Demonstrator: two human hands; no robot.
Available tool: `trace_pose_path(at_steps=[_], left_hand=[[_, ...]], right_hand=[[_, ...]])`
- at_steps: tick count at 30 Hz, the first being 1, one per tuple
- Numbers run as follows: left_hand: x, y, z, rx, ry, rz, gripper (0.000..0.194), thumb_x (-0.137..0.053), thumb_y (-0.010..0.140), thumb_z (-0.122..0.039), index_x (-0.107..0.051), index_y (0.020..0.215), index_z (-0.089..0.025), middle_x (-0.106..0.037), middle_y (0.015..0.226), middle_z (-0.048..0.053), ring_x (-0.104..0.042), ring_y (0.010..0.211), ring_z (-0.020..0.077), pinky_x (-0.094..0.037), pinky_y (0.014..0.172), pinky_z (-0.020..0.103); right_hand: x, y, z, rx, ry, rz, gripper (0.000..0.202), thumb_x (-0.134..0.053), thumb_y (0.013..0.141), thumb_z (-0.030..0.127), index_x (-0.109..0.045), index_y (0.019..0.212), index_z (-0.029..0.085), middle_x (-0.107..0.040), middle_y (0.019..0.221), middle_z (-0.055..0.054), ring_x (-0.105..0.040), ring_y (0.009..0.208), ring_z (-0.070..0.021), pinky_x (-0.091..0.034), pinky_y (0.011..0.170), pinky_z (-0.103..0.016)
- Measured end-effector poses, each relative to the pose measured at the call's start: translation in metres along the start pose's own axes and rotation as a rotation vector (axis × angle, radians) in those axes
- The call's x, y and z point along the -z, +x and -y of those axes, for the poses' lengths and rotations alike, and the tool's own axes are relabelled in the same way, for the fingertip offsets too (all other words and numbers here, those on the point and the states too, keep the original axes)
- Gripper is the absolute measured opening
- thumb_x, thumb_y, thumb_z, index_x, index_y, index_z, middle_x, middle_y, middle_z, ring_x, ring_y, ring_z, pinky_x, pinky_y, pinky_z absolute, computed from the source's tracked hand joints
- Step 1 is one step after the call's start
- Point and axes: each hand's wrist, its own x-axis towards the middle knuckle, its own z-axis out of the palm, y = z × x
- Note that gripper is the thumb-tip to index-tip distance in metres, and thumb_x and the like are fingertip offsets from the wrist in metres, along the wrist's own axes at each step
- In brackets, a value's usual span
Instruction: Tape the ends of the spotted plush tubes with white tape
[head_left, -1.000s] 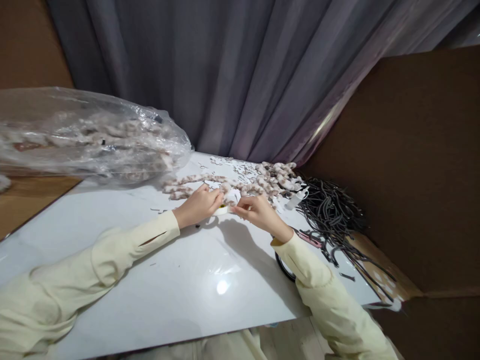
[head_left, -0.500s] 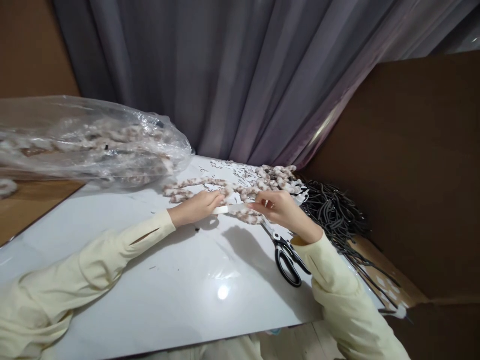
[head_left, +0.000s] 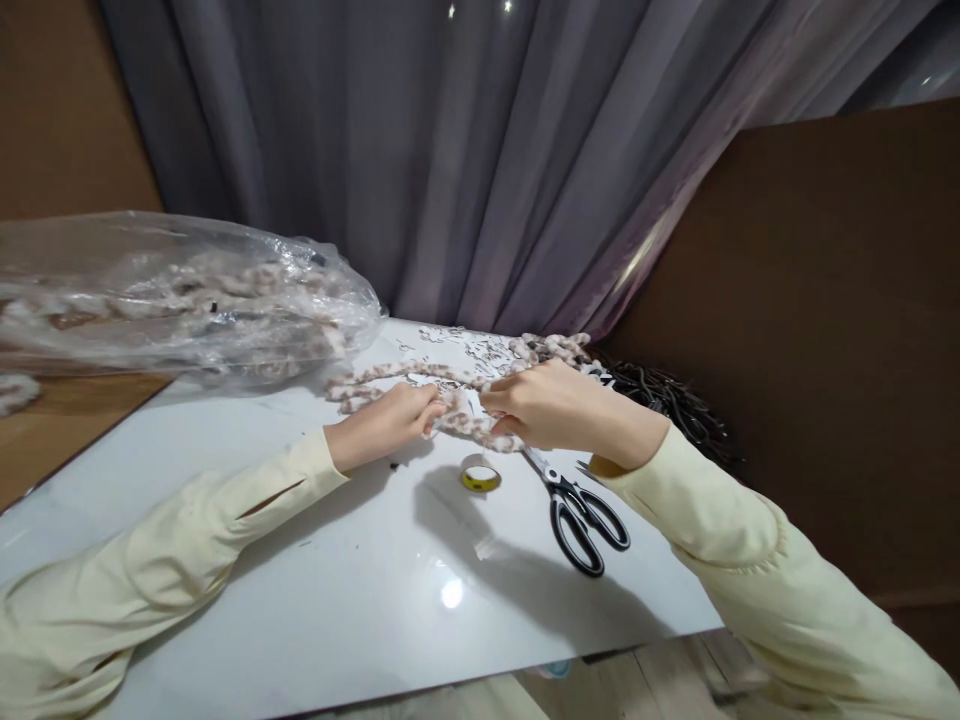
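Pinched together, the fingers of my left hand [head_left: 394, 420] are closed on the end of a fluffy brown-and-white strip [head_left: 469, 425]. My right hand [head_left: 536, 400] is just to the right, fingers curled in at the same strip; what they grip is too small to make out. Below the hands, a roll of tape [head_left: 480, 477] with a yellow inner ring lies on the white table [head_left: 337, 620]. Black-handled scissors [head_left: 577, 515] lie open to its right, blades pointing under my right wrist. Another fluffy strip [head_left: 409, 371] stretches behind my left hand.
A clear plastic bag [head_left: 225, 300] of fluffy strips fills the back left. Small paper scraps [head_left: 480, 350] and more fluffy pieces [head_left: 559, 347] lie at the back. Black cords [head_left: 675, 400] are heaped behind my right forearm, near a brown panel [head_left: 840, 300]. A grey curtain [head_left: 390, 160] hangs behind.
The white tape stretched between my hands is gone from there, and the tape roll now sits on the table below them. My right hand has turned palm down, its forearm swung further right.
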Motion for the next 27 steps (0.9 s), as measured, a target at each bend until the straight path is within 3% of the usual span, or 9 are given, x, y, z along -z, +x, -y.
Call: trace_pose_path(at_steps=[6,13,19,27], left_hand=[[0.019,-0.007,-0.016,0.017,0.034,-0.034,0.025,-0.038,0.089,-0.028,-0.045,0.067,-0.018,-0.056,0.061,-0.001,-0.053,0.058,0.0148,-0.033,0.056,0.024],[0.036,-0.011,-0.029,0.001,0.015,0.021,0.03,-0.039,0.088,-0.027,-0.059,0.069,-0.016,-0.063,0.064,0.0,-0.055,0.057,0.0133,-0.035,0.057,0.022],[0.037,-0.012,-0.028,-0.072,-0.013,0.055,0.027,-0.04,0.086,-0.02,-0.066,0.079,-0.016,-0.067,0.069,0.0,-0.058,0.06,0.0133,-0.037,0.057,0.021],[0.037,-0.012,-0.027,-0.068,-0.013,0.07,0.029,-0.04,0.086,-0.023,-0.064,0.072,-0.014,-0.064,0.063,0.001,-0.056,0.057,0.0134,-0.035,0.055,0.022]], right_hand=[[0.009,0.014,0.007,0.041,-0.037,-0.008,0.011,-0.052,0.082,0.018,-0.062,0.085,0.017,-0.065,0.071,-0.005,-0.057,0.058,-0.0147,-0.02,0.049,-0.026],[0.024,0.028,0.009,0.061,-0.023,-0.052,0.016,-0.05,0.078,0.016,-0.064,0.085,0.019,-0.067,0.073,-0.006,-0.058,0.06,-0.0162,-0.02,0.049,-0.026],[0.034,0.03,0.012,0.071,-0.002,-0.026,0.015,-0.053,0.074,0.016,-0.066,0.081,0.018,-0.068,0.073,-0.007,-0.057,0.059,-0.0157,-0.022,0.05,-0.025],[0.035,0.035,0.01,0.083,-0.012,-0.043,0.011,-0.057,0.074,0.022,-0.067,0.077,0.018,-0.067,0.07,-0.006,-0.057,0.058,-0.0152,-0.021,0.048,-0.025]])
